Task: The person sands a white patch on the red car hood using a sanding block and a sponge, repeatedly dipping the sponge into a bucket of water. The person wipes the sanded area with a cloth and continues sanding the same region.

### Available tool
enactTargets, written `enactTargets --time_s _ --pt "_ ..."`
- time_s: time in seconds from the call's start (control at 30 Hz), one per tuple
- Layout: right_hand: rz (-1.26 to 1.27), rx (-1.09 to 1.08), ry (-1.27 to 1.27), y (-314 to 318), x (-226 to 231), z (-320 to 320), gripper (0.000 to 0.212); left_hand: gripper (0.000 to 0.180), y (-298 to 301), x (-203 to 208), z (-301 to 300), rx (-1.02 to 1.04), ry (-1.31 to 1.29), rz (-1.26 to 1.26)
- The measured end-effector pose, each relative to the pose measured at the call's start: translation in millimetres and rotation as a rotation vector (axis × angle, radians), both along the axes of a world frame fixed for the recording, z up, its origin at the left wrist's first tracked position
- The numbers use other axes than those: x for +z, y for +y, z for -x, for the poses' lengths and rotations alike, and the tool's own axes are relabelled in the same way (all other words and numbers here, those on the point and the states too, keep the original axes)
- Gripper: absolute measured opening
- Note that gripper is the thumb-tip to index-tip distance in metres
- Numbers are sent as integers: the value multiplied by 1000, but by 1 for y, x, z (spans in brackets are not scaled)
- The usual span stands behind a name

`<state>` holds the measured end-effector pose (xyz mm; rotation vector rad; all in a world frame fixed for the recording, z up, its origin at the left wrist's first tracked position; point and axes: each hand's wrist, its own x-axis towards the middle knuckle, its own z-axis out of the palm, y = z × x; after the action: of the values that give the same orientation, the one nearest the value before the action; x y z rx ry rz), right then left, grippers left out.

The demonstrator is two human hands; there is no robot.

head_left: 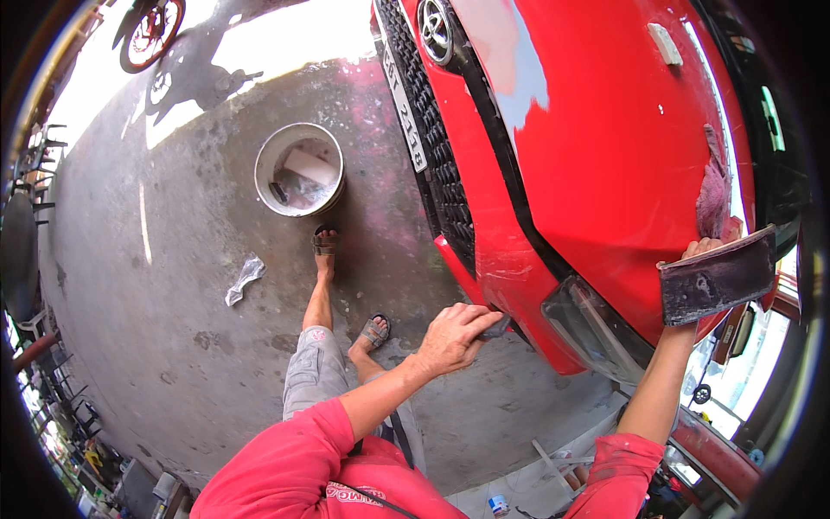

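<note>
My left hand is closed, fingers together, on a small dark grey piece that looks like sandpaper. It meets the lower corner of the red car's bumper, just below the headlight. Over on the hood, my right hand is mostly covered by a dark rectangular sheet with grey smears. Its fingers show past the sheet's upper edge, so the grip itself is largely hidden. A crumpled pinkish cloth lies beside those fingers.
A whitish block rests farther up the hood. Left of the car, a round bucket holds cloudy water and a pale block. Crumpled clear plastic lies on the concrete floor. A motorcycle wheel shows at the far left.
</note>
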<state>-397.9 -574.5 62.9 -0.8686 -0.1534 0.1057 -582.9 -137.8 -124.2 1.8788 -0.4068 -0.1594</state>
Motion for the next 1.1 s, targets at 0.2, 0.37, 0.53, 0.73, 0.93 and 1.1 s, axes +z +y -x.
enactTargets --time_s 0.2,0.37,0.53,0.73,0.93,1.1 --pt "-280 31 84 -10 -3 -4 26 72 77 -14 -52 -2 386 -162" --pt "-121 80 3 1 4 -7 28 78 122 20 -171 124 53 54" --pt "295 -132 -9 17 19 2 37 85 128 67 -282 127 -88 -158" --pt "307 -154 112 0 32 18 47 92 126 82 -366 -23 -89 -339" --pt "353 -229 151 20 40 11 48 89 148 76 -409 -61 -188 -305" --pt "360 -348 209 46 48 10 47 78 171 63 -466 75 -272 -263"
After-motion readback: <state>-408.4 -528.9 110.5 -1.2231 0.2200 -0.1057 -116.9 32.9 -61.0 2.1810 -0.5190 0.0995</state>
